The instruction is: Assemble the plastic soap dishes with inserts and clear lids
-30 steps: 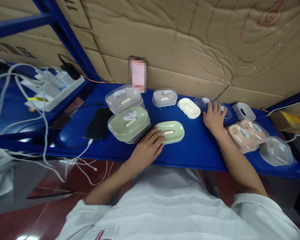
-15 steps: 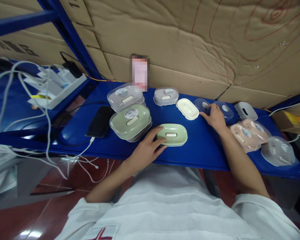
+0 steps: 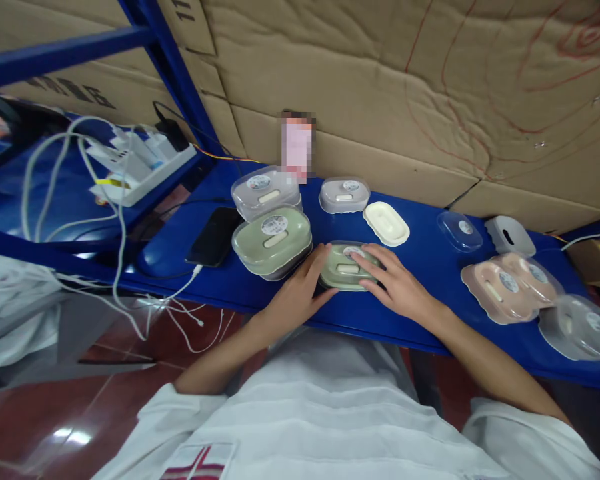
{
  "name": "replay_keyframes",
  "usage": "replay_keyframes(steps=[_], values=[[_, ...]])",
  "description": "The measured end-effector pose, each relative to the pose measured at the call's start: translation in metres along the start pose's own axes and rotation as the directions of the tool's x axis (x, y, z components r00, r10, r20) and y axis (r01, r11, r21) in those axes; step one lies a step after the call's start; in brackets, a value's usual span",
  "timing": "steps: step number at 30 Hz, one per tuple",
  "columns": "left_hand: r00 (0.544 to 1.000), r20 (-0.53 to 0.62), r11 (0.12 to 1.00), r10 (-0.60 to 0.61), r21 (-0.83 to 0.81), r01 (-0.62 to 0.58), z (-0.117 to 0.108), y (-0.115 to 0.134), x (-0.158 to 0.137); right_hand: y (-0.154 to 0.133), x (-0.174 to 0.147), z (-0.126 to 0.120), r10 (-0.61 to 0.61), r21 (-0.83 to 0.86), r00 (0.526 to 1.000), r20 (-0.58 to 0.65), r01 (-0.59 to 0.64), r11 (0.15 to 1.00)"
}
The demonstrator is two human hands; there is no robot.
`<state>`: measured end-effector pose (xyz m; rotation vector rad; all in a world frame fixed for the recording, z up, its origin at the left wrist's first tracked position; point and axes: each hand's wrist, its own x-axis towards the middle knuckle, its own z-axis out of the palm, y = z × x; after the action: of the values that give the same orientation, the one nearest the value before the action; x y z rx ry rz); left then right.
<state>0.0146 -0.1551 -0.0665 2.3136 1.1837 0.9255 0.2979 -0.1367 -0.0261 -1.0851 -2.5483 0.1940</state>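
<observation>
A small green oval soap dish [image 3: 349, 281] with a white bar-shaped piece in its middle sits near the table's front edge. Over it lies a clear lid [image 3: 341, 251] with a round sticker. My left hand [image 3: 300, 287] clasps the dish's left end between thumb and fingers. From the right, my right hand [image 3: 403, 285] grips the lid with its fingers across the top and side. Whether the lid is fully seated cannot be seen. Just behind is a cream oval tray [image 3: 386, 224], apart from both hands.
Larger covered green [image 3: 273, 243] and grey [image 3: 265, 193] dishes stand left, beside a black phone [image 3: 214, 237]. Behind is a small grey covered dish [image 3: 344, 195]. To the right are a loose clear lid [image 3: 460, 231], a grey base [image 3: 511, 235], and pink dishes [image 3: 500, 290].
My right hand has brought one clear lid from the back right onto the green soap dish. My left hand stays at the dish's left end. The view has shifted slightly.
</observation>
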Motion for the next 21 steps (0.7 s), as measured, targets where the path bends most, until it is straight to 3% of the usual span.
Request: replay_keyframes(steps=[5, 11, 17, 21], values=[[1.0, -0.005, 1.0, 0.013, 0.019, -0.013, 0.002, -0.004, 0.0, -0.004, -0.001, 0.005, -0.091, -0.09, 0.996, -0.011, 0.09, 0.992], [0.999, -0.033, 0.999, 0.02, 0.031, -0.019, 0.004, -0.006, 0.0, -0.01, -0.005, 0.014, -0.089, -0.197, 0.994, -0.068, 0.074, 0.978], [0.999, -0.033, 1.0, 0.005, 0.008, -0.005, 0.004, -0.006, 0.001, -0.001, -0.001, 0.014, -0.111, -0.061, 0.991, -0.081, 0.106, 0.992], [0.999, -0.045, 0.998, -0.026, -0.05, 0.024, 0.0, 0.0, 0.002, 0.023, 0.015, 0.004, -0.181, -0.056, 0.968, -0.172, 0.174, 0.983]])
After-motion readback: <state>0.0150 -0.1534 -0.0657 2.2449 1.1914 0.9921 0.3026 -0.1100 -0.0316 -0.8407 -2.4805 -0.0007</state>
